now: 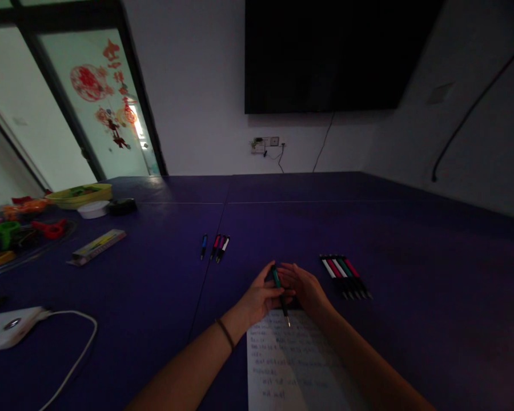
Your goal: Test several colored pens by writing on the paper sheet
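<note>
Both of my hands meet over the top edge of a white sheet of paper (pixel 291 365) covered in handwriting. My left hand (pixel 259 299) and my right hand (pixel 304 288) together hold a green-and-black pen (pixel 279 291), its tip pointing down at the paper. A row of several pens (pixel 345 275) with white, red and green barrels lies just right of my right hand. Another small group of pens (pixel 216 247) lies farther away to the left on the dark blue table (pixel 411 257).
A white device with a white cable (pixel 12 328) lies at the near left. Farther left are a flat box (pixel 96 246), a yellow tray (pixel 79 196), a white bowl (pixel 93 209) and colourful plastic items (pixel 8 234). A dark screen (pixel 334 51) hangs on the far wall.
</note>
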`<state>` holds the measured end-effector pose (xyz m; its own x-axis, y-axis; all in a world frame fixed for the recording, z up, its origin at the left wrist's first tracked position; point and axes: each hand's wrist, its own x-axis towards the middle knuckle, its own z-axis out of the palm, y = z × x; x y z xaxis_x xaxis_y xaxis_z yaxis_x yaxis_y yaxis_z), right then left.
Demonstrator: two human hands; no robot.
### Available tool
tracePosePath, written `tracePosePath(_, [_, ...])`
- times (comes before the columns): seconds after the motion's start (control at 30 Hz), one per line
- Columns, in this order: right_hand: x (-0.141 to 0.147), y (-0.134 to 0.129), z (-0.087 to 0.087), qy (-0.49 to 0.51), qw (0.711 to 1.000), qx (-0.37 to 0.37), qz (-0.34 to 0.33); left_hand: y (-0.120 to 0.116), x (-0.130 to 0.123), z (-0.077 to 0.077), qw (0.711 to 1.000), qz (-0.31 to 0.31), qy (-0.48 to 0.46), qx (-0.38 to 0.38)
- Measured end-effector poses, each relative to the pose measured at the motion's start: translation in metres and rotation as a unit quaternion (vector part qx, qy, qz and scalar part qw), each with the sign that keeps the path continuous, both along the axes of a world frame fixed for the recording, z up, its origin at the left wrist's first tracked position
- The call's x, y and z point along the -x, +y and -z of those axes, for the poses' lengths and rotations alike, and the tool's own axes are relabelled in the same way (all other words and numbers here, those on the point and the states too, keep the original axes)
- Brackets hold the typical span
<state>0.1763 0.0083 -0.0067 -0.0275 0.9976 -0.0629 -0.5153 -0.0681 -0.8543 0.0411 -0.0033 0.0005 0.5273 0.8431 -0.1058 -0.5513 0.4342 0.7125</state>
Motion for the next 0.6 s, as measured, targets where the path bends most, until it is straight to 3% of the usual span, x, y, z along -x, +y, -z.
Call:
tracePosePath(0.27, [0.001, -0.004, -0.002, -0.148, 0.985, -0.037, -0.085, 0.001, -0.007, 0.005, 0.992, -0.074, 0.086, -0.059])
tracePosePath(0.47, [-0.002, -0.005, -0.005, -0.066, 0.996, 0.003, -0.063, -0.004, -0.011, 0.005, 0.99, -0.067, 0.11, -0.065])
tracePosePath(0.6, [-0.002, -0.004, -0.004, -0.015, 0.999, -0.017, -0.047, -0.003, -0.011, 0.005, 0.984, -0.055, 0.131, -0.103])
